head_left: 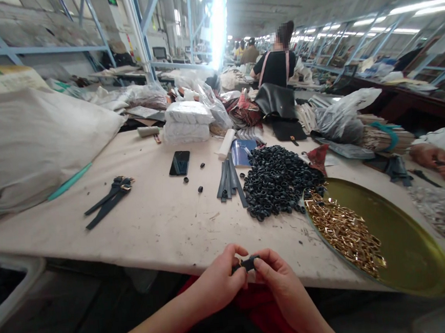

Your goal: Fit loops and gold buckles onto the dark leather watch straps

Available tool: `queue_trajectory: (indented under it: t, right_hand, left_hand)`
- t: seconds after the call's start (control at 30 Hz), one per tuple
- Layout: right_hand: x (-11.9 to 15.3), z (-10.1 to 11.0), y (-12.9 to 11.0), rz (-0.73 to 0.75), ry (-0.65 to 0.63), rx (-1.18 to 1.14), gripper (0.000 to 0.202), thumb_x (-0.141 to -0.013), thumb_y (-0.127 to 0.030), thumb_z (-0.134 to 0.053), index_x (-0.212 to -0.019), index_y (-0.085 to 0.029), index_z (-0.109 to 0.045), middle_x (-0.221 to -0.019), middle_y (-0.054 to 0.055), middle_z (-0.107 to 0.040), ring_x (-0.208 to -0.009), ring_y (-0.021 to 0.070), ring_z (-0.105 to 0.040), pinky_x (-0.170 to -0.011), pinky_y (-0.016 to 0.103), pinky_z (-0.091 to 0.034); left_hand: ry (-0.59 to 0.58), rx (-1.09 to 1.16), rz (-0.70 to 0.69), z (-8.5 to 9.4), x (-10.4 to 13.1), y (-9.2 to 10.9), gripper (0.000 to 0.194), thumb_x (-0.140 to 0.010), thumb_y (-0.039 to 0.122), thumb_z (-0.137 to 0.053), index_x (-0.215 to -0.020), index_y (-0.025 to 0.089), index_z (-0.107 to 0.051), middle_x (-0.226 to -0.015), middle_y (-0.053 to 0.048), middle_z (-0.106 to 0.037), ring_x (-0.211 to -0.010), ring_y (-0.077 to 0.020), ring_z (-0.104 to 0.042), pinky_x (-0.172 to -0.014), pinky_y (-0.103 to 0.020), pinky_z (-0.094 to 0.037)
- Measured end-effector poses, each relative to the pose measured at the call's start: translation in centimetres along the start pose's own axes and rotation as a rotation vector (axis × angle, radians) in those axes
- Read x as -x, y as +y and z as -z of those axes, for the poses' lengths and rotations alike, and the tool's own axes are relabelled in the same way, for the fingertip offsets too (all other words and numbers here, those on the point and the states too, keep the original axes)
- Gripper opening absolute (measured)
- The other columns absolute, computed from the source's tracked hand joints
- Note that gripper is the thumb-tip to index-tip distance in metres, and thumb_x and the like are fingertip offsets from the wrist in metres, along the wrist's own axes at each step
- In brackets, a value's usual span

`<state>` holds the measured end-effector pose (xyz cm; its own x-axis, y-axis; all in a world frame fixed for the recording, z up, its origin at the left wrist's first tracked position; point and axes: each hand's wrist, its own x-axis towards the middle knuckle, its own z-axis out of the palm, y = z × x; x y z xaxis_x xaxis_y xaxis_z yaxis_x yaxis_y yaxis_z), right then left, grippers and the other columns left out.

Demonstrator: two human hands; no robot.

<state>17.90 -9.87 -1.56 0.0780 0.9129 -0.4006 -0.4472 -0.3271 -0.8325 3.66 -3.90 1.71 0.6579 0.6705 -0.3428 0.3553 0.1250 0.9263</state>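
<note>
At the table's front edge, my left hand [225,276] and my right hand [274,273] pinch a short dark strap [249,262] between them. A bit of gold metal shows by my left fingertips, where the strap's end is partly hidden. Beyond my hands lies a heap of small black strap loops [277,182]. Gold buckles [347,231] are piled in a round gold-coloured tray [414,259] to the right. Several flat dark strap strips [229,179] lie left of the heap. Farther left, dark straps with gold buckles [113,195] rest together on the table.
A phone [179,163], a blue booklet [243,152] and a few stray loops lie mid-table. Wrapped white packs [188,122] and a black bag [277,103] stand behind. At the right edge are a co-worker's hands [438,162]. A white bin [24,284] is at lower left.
</note>
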Motion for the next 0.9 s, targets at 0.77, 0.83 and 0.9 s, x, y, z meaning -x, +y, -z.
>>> queue_trajectory:
  t: [0.77,0.83,0.9]
  right_hand:
    - [1.8,0.1,2.0,-0.087,-0.081,-0.304,0.023,-0.071,-0.037,-0.066,-0.082,-0.018,-0.060,-0.059,-0.003,-0.054,-0.053,0.0090,-0.046,-0.054,0.022,-0.037]
    - [1.6,0.1,1.7,-0.159,-0.148,-0.312,0.023,-0.072,-0.037,-0.065,-0.081,-0.016,-0.060,-0.056,-0.004,-0.051,-0.050,0.0078,-0.044,-0.051,0.020,-0.036]
    - [1.4,0.2,1.3,-0.213,-0.203,-0.334,0.020,-0.073,-0.034,-0.064,-0.077,-0.015,-0.059,-0.058,-0.003,-0.052,-0.052,0.0080,-0.045,-0.053,0.021,-0.037]
  left_hand:
    - [-0.034,-0.024,0.037,-0.6,0.7,-0.1,0.039,-0.076,0.027,-0.046,-0.112,0.017,-0.036,-0.068,0.003,-0.056,-0.053,-0.0098,-0.049,-0.050,-0.020,-0.037]
    - [0.027,-0.112,0.054,-0.6,0.3,-0.3,0.038,-0.074,0.032,-0.049,-0.109,0.018,-0.041,-0.067,0.003,-0.057,-0.055,-0.0107,-0.050,-0.050,-0.020,-0.036]
    - [0.040,-0.186,0.087,-0.5,-0.1,-0.4,0.033,-0.074,0.037,-0.050,-0.100,0.017,-0.048,-0.064,0.003,-0.057,-0.055,-0.0117,-0.050,-0.048,-0.020,-0.035]
